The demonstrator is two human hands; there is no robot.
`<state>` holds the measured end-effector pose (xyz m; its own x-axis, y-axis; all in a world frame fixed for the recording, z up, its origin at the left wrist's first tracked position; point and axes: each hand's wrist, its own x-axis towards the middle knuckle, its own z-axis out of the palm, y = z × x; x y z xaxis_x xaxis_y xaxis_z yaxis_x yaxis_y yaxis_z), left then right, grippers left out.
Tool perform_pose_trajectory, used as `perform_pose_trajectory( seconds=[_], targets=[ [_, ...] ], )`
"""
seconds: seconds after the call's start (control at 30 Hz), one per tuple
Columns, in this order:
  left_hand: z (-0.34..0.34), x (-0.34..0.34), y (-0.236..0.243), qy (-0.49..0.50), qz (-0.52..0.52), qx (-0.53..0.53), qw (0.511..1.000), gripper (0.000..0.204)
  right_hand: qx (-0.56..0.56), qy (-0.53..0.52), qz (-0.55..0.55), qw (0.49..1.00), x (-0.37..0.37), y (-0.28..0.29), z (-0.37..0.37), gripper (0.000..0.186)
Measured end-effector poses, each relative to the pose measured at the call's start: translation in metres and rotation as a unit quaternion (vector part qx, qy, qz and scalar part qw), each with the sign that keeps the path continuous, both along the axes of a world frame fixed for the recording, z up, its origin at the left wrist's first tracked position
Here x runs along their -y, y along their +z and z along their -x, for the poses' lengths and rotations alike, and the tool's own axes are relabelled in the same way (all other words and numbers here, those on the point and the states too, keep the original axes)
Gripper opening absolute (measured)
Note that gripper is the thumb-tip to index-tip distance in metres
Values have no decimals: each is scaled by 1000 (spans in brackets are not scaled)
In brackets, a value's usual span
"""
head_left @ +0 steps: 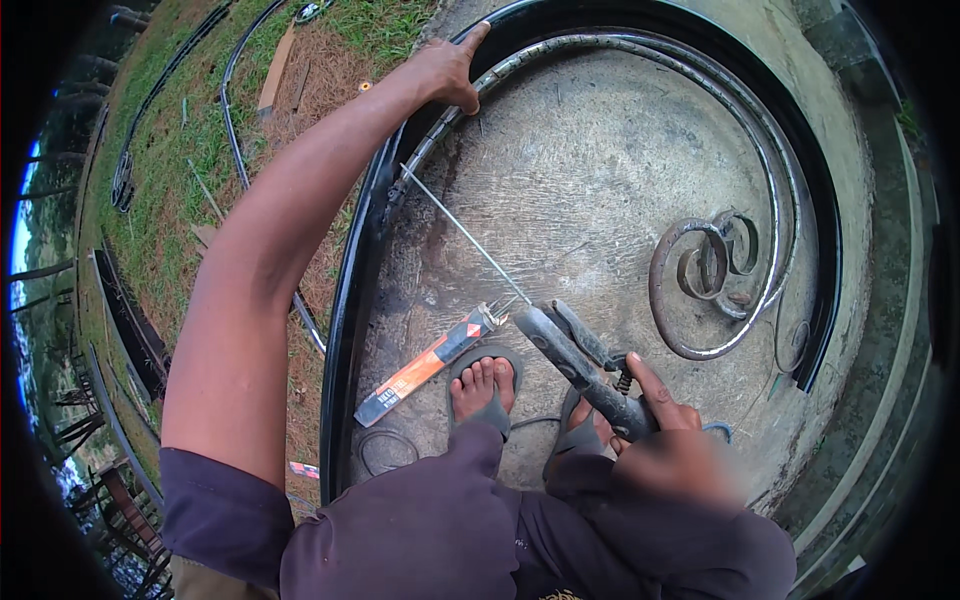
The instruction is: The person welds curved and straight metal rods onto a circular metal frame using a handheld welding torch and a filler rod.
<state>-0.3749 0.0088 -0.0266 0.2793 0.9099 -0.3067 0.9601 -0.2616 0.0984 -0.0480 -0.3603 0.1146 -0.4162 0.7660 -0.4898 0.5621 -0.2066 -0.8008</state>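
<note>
Over concrete, gripping one electrode holder with one rod in right hand; at one black frame, with left hand spread.

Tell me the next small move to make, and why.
Perhaps the right hand should nudge the thin rod along the silver bar: the clamp grips the rod, whose tip sits by bar and black frame, and the left hand rests on the metal.

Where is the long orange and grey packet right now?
In the head view, the packet lies on the concrete, left of and below the centre, between the black curved frame and the person's left foot.
</note>
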Motion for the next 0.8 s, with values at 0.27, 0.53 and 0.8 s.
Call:
perform_pose_trajectory(
  seconds=[0.27, 0.53, 0.8],
  targets=[
    [1, 2, -4, -6, -27, 3, 1000, 134, -7, 2, 39, 999, 0, -2, 4, 94],
    [3, 0, -7, -16, -30, 16, 999, 135, 11, -3, 24, 1000, 0, 4, 2, 94],
    [3, -1, -8, -18, -30, 12, 999, 133, -6, -5, 48, 999, -1, 0, 5, 93]
  ],
)
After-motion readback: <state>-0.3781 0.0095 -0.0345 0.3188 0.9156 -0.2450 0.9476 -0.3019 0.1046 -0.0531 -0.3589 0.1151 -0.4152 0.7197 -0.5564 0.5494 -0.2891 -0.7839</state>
